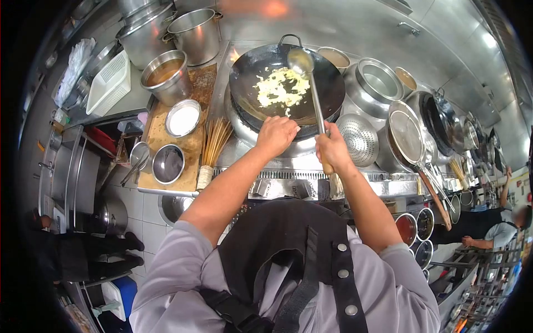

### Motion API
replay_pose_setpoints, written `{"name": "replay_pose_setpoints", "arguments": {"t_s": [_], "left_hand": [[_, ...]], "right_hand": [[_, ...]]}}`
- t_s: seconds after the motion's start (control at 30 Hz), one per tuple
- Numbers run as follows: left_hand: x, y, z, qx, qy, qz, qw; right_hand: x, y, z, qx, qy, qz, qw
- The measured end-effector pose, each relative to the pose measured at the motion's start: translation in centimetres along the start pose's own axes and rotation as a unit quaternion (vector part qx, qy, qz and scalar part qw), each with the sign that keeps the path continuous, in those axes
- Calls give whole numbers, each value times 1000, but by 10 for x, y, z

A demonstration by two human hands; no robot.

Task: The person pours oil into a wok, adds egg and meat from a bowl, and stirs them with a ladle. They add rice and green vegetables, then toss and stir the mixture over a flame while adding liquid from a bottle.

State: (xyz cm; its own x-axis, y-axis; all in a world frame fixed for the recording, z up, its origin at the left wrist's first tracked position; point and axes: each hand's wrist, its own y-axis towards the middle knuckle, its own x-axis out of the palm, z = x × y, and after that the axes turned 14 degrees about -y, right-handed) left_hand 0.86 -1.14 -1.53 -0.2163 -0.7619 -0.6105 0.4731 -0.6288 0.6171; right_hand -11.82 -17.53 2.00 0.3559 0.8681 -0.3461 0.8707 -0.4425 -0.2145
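A large dark wok (244, 77) sits on the stove, a flame showing at its left edge. Pale yellow, egg-like pieces (275, 91) lie spread in its middle. My left hand (277, 136) is closed at the wok's near edge; whatever its fingers grip there is hidden. In my right hand (333, 147) is the wooden handle of a long metal ladle (317, 102), wrapped by my fingers. The ladle's bowl is raised over the far right part of the wok, above the food.
Left of the wok, a wooden board (151, 166) holds metal bowls and a bamboo brush (205, 173). A pot of brown liquid (166, 72) stands behind. A perforated skimmer (358, 140) and strainer (406, 136) lie right. People stand at far left and far right.
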Motion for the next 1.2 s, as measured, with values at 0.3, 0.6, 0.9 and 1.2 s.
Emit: {"name": "replay_pose_setpoints", "arguments": {"t_s": [0.3,0.6,0.9,1.2], "left_hand": [[-13,0,13,-41,-30,-50,997],[-9,-21,34,5,-21,-10,1000],[-29,-12,53,0,-45,-28,999],[-43,-84,81,52,-54,-20,997]], "right_hand": [[-96,-84,-23,75,-2,-210,975],[-84,-42,40,-127,-399,5,908],[-156,-175,-46,71,-274,-118,952],[-110,-148,-23,-51,-292,-47,954]]}}
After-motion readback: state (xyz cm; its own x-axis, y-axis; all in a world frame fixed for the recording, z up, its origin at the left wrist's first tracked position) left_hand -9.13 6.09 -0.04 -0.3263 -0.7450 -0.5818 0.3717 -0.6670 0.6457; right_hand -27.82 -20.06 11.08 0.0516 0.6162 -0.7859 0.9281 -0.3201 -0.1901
